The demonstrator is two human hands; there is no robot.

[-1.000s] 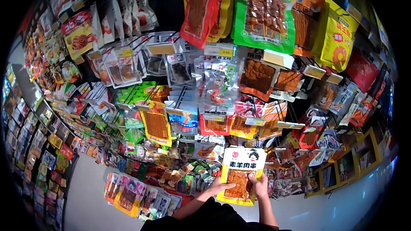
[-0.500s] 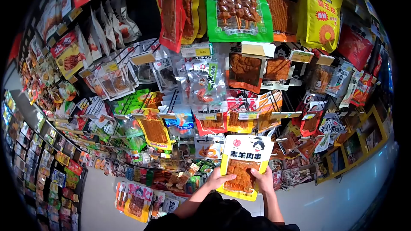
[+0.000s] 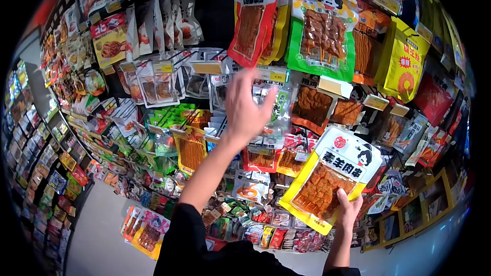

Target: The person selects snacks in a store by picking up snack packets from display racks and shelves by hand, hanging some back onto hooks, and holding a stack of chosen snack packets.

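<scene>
A white and yellow snack packet [image 3: 330, 176] with brown food in its window is tilted in my right hand [image 3: 349, 207], thumb on its front. My left hand [image 3: 248, 105] is raised in front of the rack, fingers spread and blurred, with nothing seen in it. Just above its fingertips hangs a red and white packet [image 3: 251, 23]. Clear packets [image 3: 280, 110] hang partly hidden behind that hand. To the upper right hangs a green-edged packet [image 3: 323, 33] showing skewers.
Hooks with price tags [image 3: 336, 87] stick out from the rack. Yellow packets [image 3: 404, 61] hang at the right, above a yellow-framed shelf [image 3: 406, 220]. Another stocked shelf [image 3: 38, 158] stands at far left. Pale floor [image 3: 97, 230] shows below.
My left hand has let go of the white and yellow packet and moved up to the hanging packets. My right hand has lifted and tilted that packet towards the right.
</scene>
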